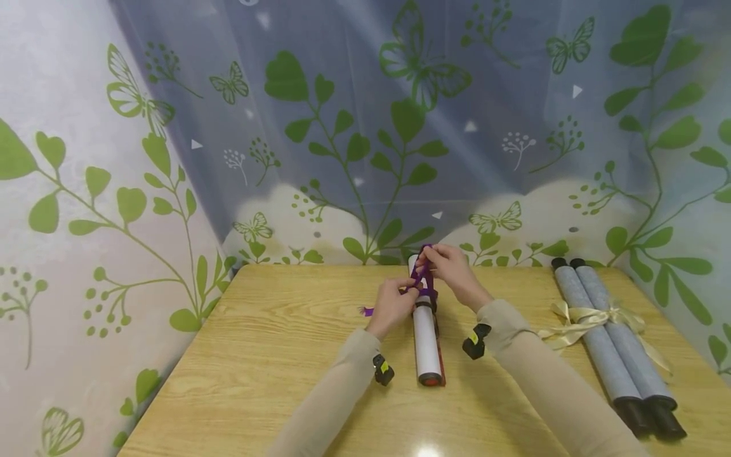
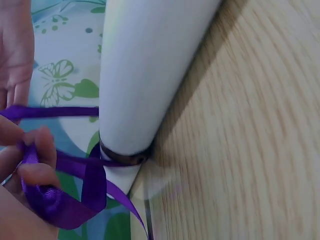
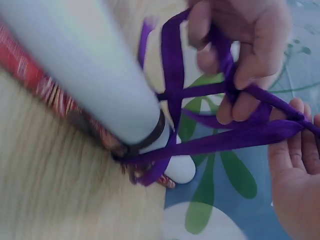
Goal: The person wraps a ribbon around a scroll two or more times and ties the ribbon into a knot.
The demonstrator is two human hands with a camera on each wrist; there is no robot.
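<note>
A white roll (image 1: pixel 427 343) with dark end caps lies lengthwise on the table, a dark band (image 2: pixel 125 156) round it. A red printed piece (image 3: pixel 25 62) lies along its right side. Purple ribbon (image 3: pixel 172 65) passes round the roll near its far part and rises to both hands. My right hand (image 1: pixel 454 270), farther forward, pinches a loop of the ribbon with curled fingers. My left hand (image 1: pixel 393 304) holds another stretch of ribbon between its fingertips, just left of the roll. One frayed ribbon end (image 1: pixel 367 311) sticks out over the table on the left.
Two grey rolls (image 1: pixel 605 343) with black ends lie side by side at the right, tied with a cream ribbon bow (image 1: pixel 613 314). Behind the wooden table (image 1: pixel 274 355) hangs a leaf-and-butterfly patterned cloth (image 1: pixel 354 190), close to the far edge.
</note>
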